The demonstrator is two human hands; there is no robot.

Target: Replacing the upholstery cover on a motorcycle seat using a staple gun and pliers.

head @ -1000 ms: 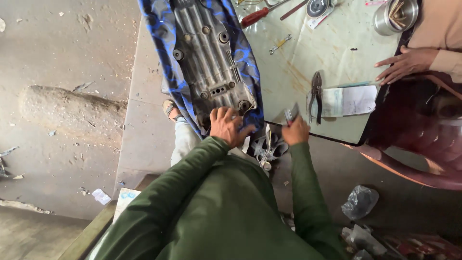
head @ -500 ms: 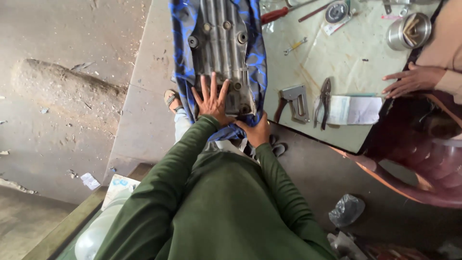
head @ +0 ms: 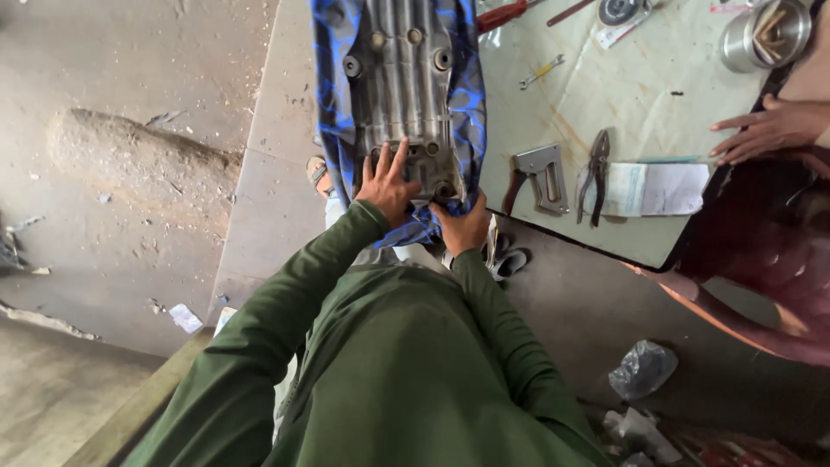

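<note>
Head view: left hand [head: 389,183] presses flat, fingers spread, steadying the ribbed metal base [head: 405,95]; right hand [head: 461,227] pinches blue cover fabric [head: 467,95] taut round its edge.

Seat base [head: 402,78] runs off the top edge, far end unseen. Blue cover [head: 333,104] wraps under the base, so the underside is hidden. Right hand [head: 462,227] grips the cover at the base's near end, fingertips tucked out of sight beneath. Right of the base, red-handled tool [head: 504,15] and steel tin [head: 765,35] are clipped by the top edge. Other person's hand [head: 765,130] cut off at the right edge. Small spanner [head: 542,72]: size unreadable.
</note>
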